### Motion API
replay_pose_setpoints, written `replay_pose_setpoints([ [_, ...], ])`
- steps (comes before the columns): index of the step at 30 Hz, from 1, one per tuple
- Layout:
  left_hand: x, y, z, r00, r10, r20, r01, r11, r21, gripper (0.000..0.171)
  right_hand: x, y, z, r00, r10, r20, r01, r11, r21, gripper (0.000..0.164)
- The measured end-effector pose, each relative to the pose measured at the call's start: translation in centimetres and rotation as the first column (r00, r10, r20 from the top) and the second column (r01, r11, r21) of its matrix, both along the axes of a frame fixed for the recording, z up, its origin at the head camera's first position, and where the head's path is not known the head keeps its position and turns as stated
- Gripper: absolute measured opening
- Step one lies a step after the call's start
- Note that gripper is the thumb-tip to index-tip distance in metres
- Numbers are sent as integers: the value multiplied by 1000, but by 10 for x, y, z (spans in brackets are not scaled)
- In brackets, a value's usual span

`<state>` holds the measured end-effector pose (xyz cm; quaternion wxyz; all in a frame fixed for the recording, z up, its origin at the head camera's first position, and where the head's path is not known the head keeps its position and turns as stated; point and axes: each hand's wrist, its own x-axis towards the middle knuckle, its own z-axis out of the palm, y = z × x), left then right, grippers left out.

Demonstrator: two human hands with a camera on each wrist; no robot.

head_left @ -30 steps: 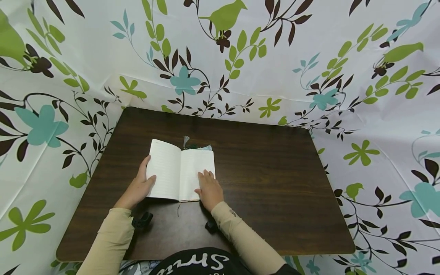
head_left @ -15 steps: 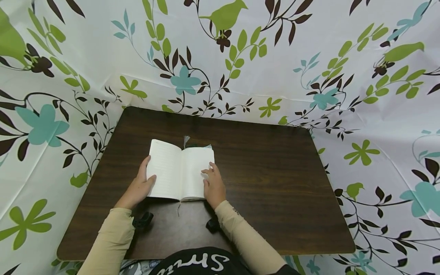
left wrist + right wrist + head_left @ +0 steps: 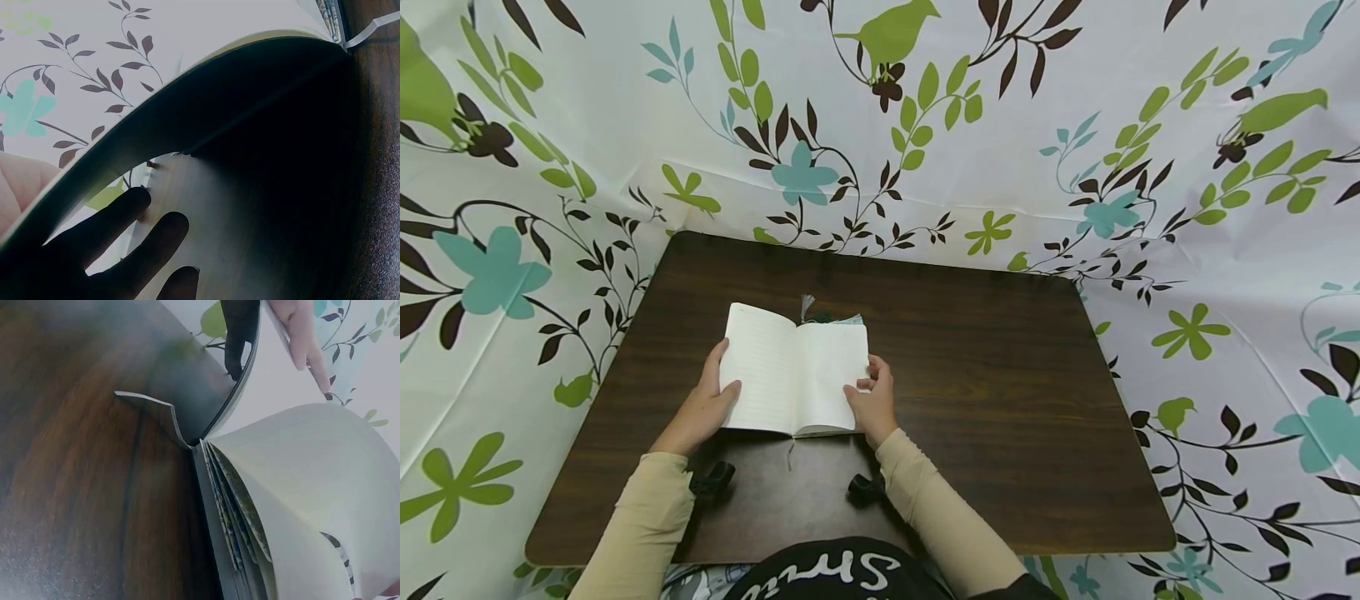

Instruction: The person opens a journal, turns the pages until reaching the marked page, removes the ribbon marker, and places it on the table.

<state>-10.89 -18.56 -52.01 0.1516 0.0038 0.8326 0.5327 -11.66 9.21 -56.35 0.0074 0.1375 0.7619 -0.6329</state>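
Observation:
An open notebook (image 3: 760,367) with pale pages lies spread in the head view, its left half raised. My left hand (image 3: 700,410) grips its left edge, thumb on the page and fingers (image 3: 134,250) under the dark cover. At the right edge my right hand (image 3: 876,407) holds the other half, thumb over the page and fingers curled at the side. Patterned papers (image 3: 234,512) stick out among the sheets in the right wrist view. A thin ribbon (image 3: 150,399) trails from the spine, and a grey tassel (image 3: 807,307) shows at the top.
The dark wooden table (image 3: 1000,400) extends to the right of the notebook. Cloth (image 3: 880,125) printed with leaves and birds hangs behind and around it. A black wrist camera (image 3: 711,479) sits by the left sleeve, another black device (image 3: 865,489) by the right.
My right hand has slid from lying flat on the right page out to its edge, where its fingers now curl. The left hand keeps its grip in place.

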Motion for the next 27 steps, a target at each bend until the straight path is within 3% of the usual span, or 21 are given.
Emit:
replay_pose_setpoints([
  [6, -1, 0, 0, 1000, -2, -8, 2, 1000, 4, 76, 0, 3, 2, 997, 39, 62, -32, 992, -119, 76],
  [12, -1, 1, 0, 1000, -2, -12, 2, 1000, 5, 76, 1, 2, 3, 990, 105, 96, -77, 962, -262, 77],
  [23, 0, 2, 2, 1000, -1, 2, 1, 1000, -11, 76, 3, 1, 4, 987, 150, 51, -130, 952, -277, 71],
  [27, 0, 2, 2, 1000, -1, 1, 1, 1000, -2, 76, 3, 0, 5, 984, 176, 35, -155, 932, -326, 71],
])
